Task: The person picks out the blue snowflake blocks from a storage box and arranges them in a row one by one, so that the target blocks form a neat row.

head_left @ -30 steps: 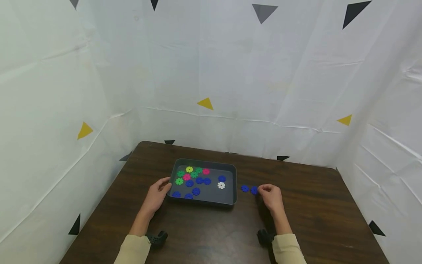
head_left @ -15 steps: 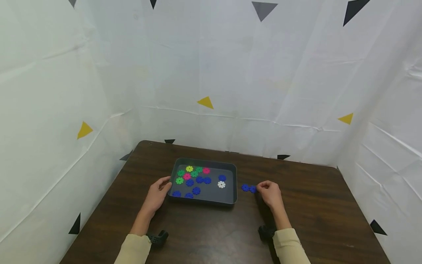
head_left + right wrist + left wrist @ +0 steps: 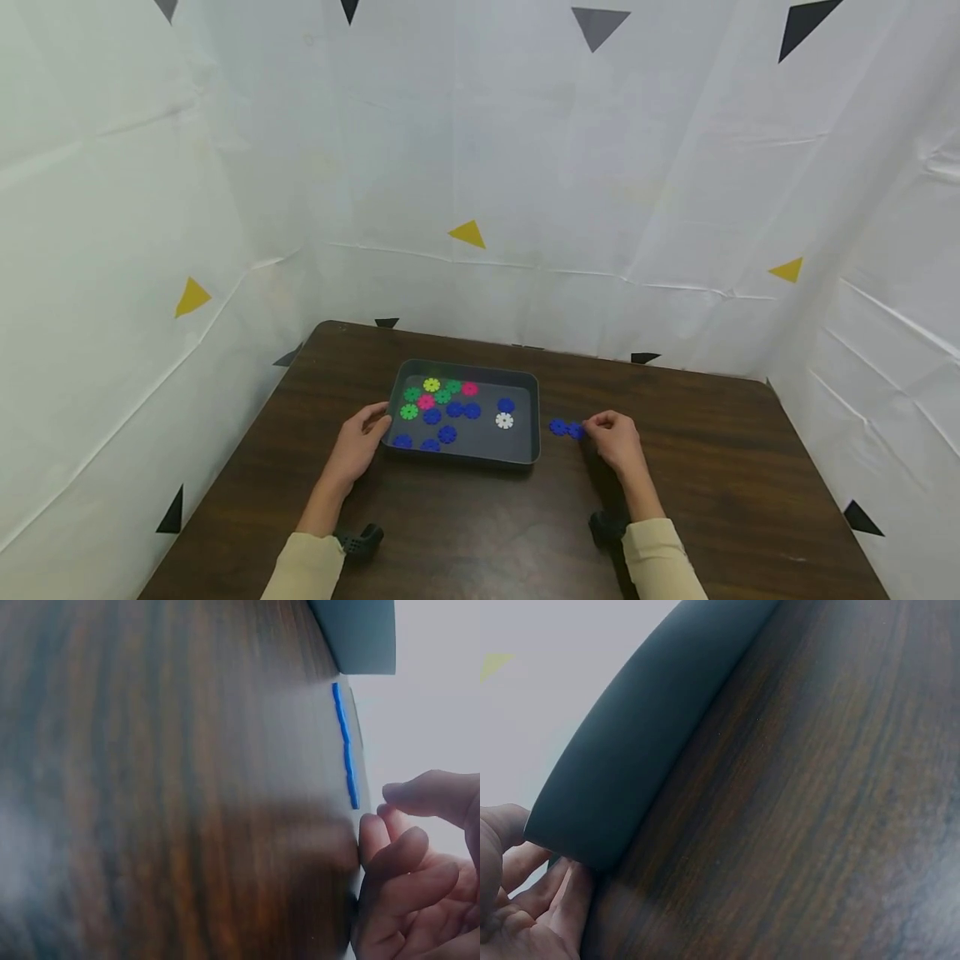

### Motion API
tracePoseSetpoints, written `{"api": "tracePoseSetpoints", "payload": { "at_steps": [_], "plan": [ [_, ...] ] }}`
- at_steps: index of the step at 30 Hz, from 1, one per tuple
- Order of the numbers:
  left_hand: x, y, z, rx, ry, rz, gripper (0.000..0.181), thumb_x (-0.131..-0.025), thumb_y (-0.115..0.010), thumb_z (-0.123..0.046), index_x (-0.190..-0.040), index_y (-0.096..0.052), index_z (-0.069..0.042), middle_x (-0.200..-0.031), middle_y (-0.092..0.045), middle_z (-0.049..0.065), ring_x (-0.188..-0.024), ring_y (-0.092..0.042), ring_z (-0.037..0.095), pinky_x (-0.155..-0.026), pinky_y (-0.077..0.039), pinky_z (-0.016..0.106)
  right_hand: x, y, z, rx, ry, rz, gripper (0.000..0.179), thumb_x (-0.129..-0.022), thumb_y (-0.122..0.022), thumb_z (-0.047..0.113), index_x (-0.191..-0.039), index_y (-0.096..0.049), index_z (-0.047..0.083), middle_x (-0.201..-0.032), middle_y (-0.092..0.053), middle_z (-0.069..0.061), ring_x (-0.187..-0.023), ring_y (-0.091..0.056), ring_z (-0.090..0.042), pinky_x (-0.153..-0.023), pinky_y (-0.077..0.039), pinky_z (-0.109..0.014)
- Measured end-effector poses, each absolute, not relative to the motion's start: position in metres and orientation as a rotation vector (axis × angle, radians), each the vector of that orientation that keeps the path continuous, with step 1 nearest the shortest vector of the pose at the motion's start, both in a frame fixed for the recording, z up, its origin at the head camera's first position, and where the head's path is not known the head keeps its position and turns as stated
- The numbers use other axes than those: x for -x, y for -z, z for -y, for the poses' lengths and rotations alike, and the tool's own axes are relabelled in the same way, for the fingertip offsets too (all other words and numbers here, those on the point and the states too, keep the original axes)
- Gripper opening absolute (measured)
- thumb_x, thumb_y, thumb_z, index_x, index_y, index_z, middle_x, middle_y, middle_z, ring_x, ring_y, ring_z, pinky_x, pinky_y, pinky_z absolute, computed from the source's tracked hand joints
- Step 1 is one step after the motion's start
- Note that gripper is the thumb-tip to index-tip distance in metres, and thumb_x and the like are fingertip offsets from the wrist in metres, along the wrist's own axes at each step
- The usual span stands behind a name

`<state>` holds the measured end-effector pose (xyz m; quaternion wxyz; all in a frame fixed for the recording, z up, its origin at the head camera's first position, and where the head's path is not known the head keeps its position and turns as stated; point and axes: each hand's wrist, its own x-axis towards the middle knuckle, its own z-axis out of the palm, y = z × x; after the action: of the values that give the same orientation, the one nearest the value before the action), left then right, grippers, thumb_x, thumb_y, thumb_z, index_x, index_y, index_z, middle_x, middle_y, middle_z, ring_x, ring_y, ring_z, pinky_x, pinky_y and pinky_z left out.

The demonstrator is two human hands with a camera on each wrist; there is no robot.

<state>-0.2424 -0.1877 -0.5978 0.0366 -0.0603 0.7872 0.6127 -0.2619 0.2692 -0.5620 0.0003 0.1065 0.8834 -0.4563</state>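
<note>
"State of the left hand (image 3: 356, 446)?"

"Thumb and fingers grip the left side of the dark grey rectangular tray (image 3: 487, 443), holding blue, green, pink, yellow and white notched discs (image 3: 504, 421)."

"The right hand (image 3: 618, 444)?"

"Fingers curled, tips at the end of two flat blue discs (image 3: 558, 427), which lie edge to edge on the brown wood-grain table (image 3: 465, 525), right of the tray. Whether it pinches one, I cannot tell."
</note>
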Motion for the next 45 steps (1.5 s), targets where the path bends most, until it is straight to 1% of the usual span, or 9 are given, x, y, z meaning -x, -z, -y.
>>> {"api": "tracePoseSetpoints", "payload": {
  "at_steps": [9, 13, 16, 19, 24, 29, 35, 41, 45],
  "plan": [
    [0.241, 0.596, 0.187, 0.194, -1.878, -2.424, 0.048, -0.114, -0.055, -0.034, -0.157, -0.053, -0.013, -0.158, -0.057, 0.015, -0.149, -0.052, 0.037, -0.124, -0.040, 0.061, 0.261, 0.554, -0.259, -0.259, 1.434, -2.773, 0.031, -0.107, -0.065, 0.026, -0.115, -0.072, -0.003, -0.098, -0.072, -0.011, -0.078, -0.061, -0.017, -0.067, -0.050, -0.029],
    [0.242, 0.597, 0.187, 0.191, -1.876, -2.424, 0.048, -0.114, -0.055, -0.034, -0.158, -0.052, -0.014, -0.158, -0.057, 0.015, -0.149, -0.053, 0.036, -0.123, -0.041, 0.061, 0.259, 0.540, -0.243, -0.174, 1.400, -2.830, 0.028, -0.107, -0.066, 0.026, -0.115, -0.074, 0.001, -0.109, -0.074, -0.017, -0.095, -0.066, -0.027, -0.078, -0.054, -0.037],
    [0.241, 0.597, 0.188, 0.186, -1.881, -2.418, 0.048, -0.114, -0.055, -0.034, -0.157, -0.053, -0.014, -0.158, -0.058, 0.015, -0.148, -0.053, 0.036, -0.123, -0.041, 0.060, 0.257, 0.531, -0.227, -0.075, 1.403, -2.858, 0.023, -0.105, -0.069, 0.024, -0.113, -0.075, 0.003, -0.111, -0.075, -0.015, -0.105, -0.068, -0.030, -0.089, -0.056, -0.045],
    [0.241, 0.597, 0.190, 0.184, -1.881, -2.420, 0.048, -0.114, -0.055, -0.034, -0.157, -0.053, -0.014, -0.157, -0.059, 0.015, -0.149, -0.053, 0.036, -0.123, -0.042, 0.060, 0.255, 0.524, -0.208, 0.069, 1.431, -2.836, 0.018, -0.104, -0.071, 0.021, -0.112, -0.075, 0.005, -0.107, -0.074, -0.013, -0.099, -0.069, -0.027, -0.085, -0.059, -0.045],
    [0.239, 0.598, 0.189, 0.194, -1.886, -2.437, 0.048, -0.114, -0.055, -0.035, -0.157, -0.053, -0.014, -0.155, -0.061, 0.015, -0.146, -0.056, 0.035, -0.122, -0.043, 0.060, 0.256, 0.517, -0.182, 0.291, 1.450, -2.744, 0.017, -0.102, -0.073, 0.014, -0.116, -0.074, 0.003, -0.102, -0.072, -0.010, -0.080, -0.064, -0.018, -0.066, -0.057, -0.031],
    [0.242, 0.600, 0.187, 0.179, -1.891, -2.424, 0.048, -0.114, -0.055, -0.037, -0.157, -0.054, -0.015, -0.152, -0.062, 0.014, -0.144, -0.056, 0.033, -0.121, -0.044, 0.059, 0.259, 0.521, -0.165, 0.426, 1.374, -2.644, 0.025, -0.105, -0.071, 0.016, -0.125, -0.074, 0.001, -0.113, -0.075, -0.013, -0.074, -0.067, -0.022, -0.064, -0.057, -0.029],
    [0.245, 0.599, 0.186, 0.182, -1.891, -2.403, 0.049, -0.114, -0.054, -0.037, -0.157, -0.054, -0.014, -0.159, -0.056, 0.015, -0.152, -0.049, 0.036, -0.124, -0.039, 0.061, 0.263, 0.530, -0.146, 0.605, 1.226, -2.610, 0.031, -0.107, -0.069, 0.019, -0.130, -0.074, 0.001, -0.125, -0.075, -0.016, -0.086, -0.073, -0.025, -0.068, -0.061, -0.032],
    [0.244, 0.596, 0.187, 0.186, -1.886, -2.400, 0.049, -0.115, -0.053, -0.036, -0.157, -0.053, -0.013, -0.161, -0.054, 0.016, -0.153, -0.047, 0.037, -0.125, -0.039, 0.061, 0.265, 0.536, -0.126, 0.655, 1.064, -2.695, 0.028, -0.103, -0.073, 0.020, -0.127, -0.076, 0.005, -0.117, -0.078, -0.010, -0.107, -0.073, -0.027, -0.089, -0.061, -0.048],
    [0.245, 0.596, 0.186, 0.178, -1.872, -2.412, 0.049, -0.115, -0.053, -0.037, -0.157, -0.054, -0.014, -0.161, -0.054, 0.016, -0.153, -0.048, 0.037, -0.124, -0.040, 0.061, 0.265, 0.542, -0.116, 0.568, 0.980, -2.720, 0.030, -0.101, -0.076, 0.024, -0.128, -0.076, 0.012, -0.111, -0.079, -0.005, -0.102, -0.074, -0.024, -0.088, -0.060, -0.050]
  ]
}}
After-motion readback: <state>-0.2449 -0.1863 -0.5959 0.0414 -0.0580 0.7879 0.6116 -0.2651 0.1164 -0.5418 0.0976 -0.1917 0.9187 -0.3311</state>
